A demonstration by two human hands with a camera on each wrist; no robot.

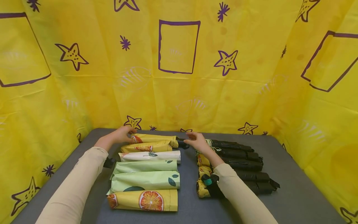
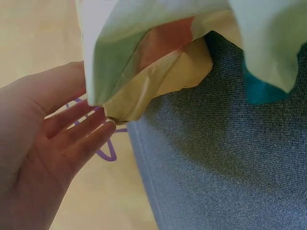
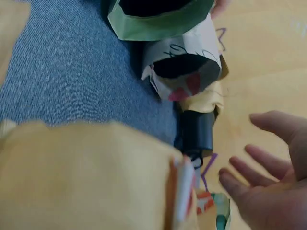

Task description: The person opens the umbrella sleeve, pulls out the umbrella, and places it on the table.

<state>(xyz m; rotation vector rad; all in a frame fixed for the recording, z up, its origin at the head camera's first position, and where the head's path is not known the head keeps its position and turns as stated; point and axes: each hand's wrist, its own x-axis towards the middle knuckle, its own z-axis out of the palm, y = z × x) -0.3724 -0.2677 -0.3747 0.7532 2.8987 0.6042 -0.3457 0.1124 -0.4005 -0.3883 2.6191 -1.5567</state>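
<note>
My left hand (image 1: 122, 134) is at the left end of the farthest yellow sleeve (image 1: 156, 138), which has an orange-slice print. In the left wrist view the fingers (image 2: 81, 134) lie nearly straight by the tan-yellow fabric end (image 2: 158, 76); whether they touch it I cannot tell. A black cylindrical end (image 1: 182, 143), like an umbrella handle, sticks out of that sleeve on the right. Just right of it hovers my right hand (image 1: 198, 141), fingers spread and holding nothing. The right wrist view shows the black end (image 3: 197, 132) with a small loop, apart from the fingers.
Nearer me lie another yellow sleeve (image 1: 148, 146), a white one (image 1: 156, 156), green ones (image 1: 151, 180) and an orange-printed yellow one (image 1: 130, 200). To the right, several black rolled bundles (image 1: 243, 163) have yellow printed ends. Yellow curtains (image 1: 179, 93) enclose the grey table (image 1: 291, 186).
</note>
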